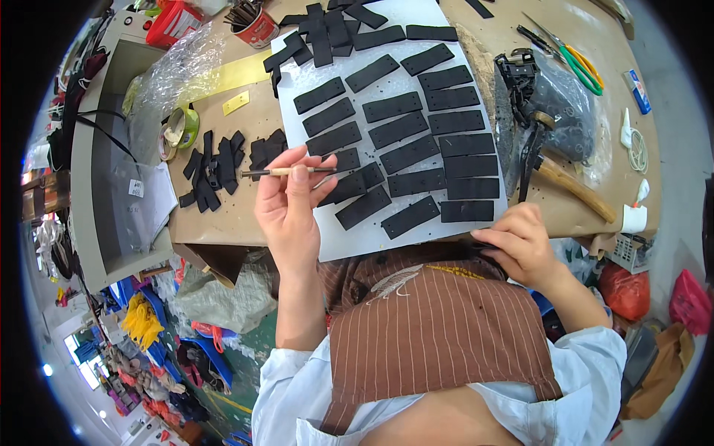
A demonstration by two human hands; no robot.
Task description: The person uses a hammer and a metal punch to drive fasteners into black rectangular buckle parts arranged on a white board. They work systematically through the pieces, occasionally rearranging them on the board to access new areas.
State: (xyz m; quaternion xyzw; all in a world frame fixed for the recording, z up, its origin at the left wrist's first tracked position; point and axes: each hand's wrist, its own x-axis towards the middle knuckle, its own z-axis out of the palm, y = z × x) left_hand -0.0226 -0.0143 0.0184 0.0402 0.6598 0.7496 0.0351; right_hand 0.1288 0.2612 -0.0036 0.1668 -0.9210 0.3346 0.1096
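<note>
In my left hand [288, 212], closed in a pinch over the left part of the white board [338, 241], is a thin stick-like tool with a pale handle [280, 172] and dark narrow ends. It lies level; I cannot tell its exact kind. My right hand [526, 245] is at the table's front edge, thumb and fingers pinched on a small black piece [482, 245], mostly hidden. Short black fabric strips [411, 217] lie in rough columns on the board, several with small holes near their ends. More black strips [327, 33] are heaped at the board's far end.
Right of the board are a black hand press [520, 74], a wooden-handled hammer [576, 189], scissors [580, 68] and a white glue bottle [626, 128]. Leftward lie black straps [212, 171], green tape [182, 128] and clear plastic wrap [171, 82]. A red tub [256, 30] stands far back.
</note>
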